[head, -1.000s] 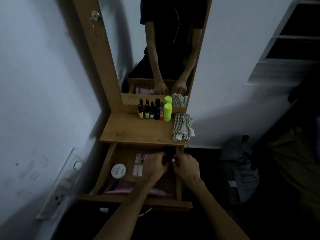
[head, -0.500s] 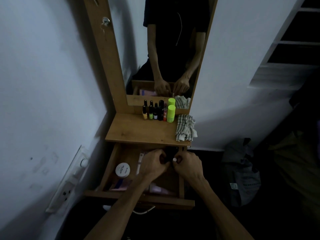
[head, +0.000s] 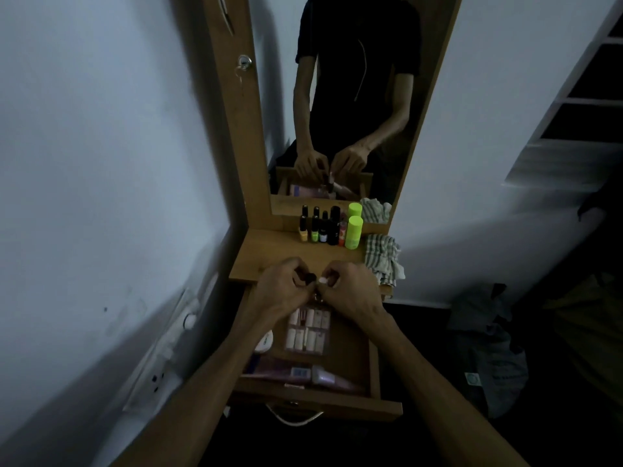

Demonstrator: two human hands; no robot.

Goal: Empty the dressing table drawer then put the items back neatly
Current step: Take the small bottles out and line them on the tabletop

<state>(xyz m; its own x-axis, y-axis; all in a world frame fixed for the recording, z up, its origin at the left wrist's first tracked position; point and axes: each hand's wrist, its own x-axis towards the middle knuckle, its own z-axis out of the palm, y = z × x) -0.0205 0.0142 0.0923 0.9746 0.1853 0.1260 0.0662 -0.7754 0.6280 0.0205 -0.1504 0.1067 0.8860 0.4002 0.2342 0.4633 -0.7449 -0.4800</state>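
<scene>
Pretty dark shot, so lots is hard to read. Both hands sit mid-frame, just above the front edge of the desk [head: 269,261]. The left hand [head: 281,291] has its fingers curled round a small dark-capped item [head: 308,278], and the right hand [head: 350,291] pinches something with a white tip [head: 322,280]; what either thing is, I can't tell. The two nearly touch.

Below them the drawer [head: 374,365] is pulled out. In it, a sheet of pale press-on nails [head: 308,330] lies in the middle, a white round tub [head: 264,342] is half hidden by the left forearm, and pinkish tubes [head: 303,372] line the front wall.

At the back of the desk, by the mirror [head: 354,96], stands a row of small bottles [head: 320,227] with a lime green bottle [head: 354,232] at its right end, and a striped cloth [head: 382,261] hangs off the right edge. The bare wood in front of the bottles is open. The lower right of the frame is just dark clutter.
</scene>
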